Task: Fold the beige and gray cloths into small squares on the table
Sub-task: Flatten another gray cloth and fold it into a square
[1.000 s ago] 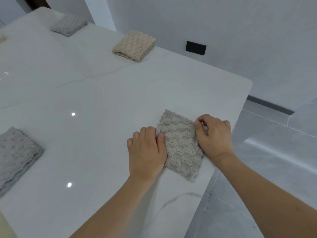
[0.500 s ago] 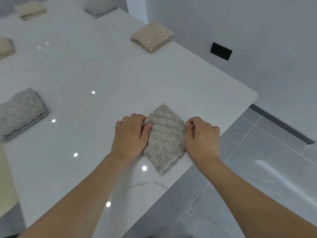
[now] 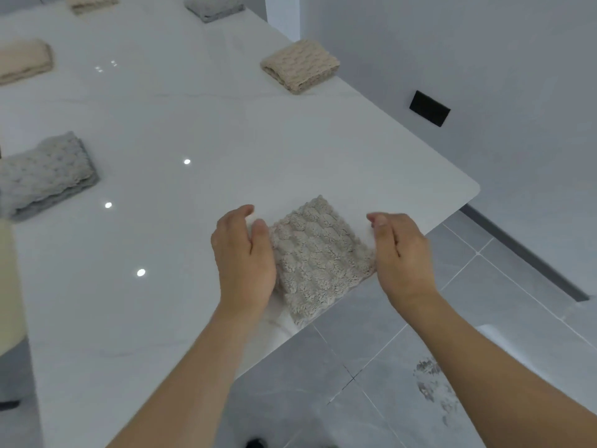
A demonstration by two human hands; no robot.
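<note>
A beige-grey textured cloth, folded into a small square, lies flat at the near right edge of the white table. My left hand stands on edge against the cloth's left side, fingers together and thumb touching the fabric. My right hand stands on edge at the cloth's right side, fingers loosely curved, holding nothing. Both hands flank the cloth without gripping it.
Other folded cloths lie on the table: a beige one at the far right edge, a grey one at the left, a beige one far left, another grey one and a beige one at the back. Grey floor tiles lie beyond the table edge.
Both hands have come off the top of the cloth and now stand on edge at its sides. The camera view has shifted, showing more of the table's left.
</note>
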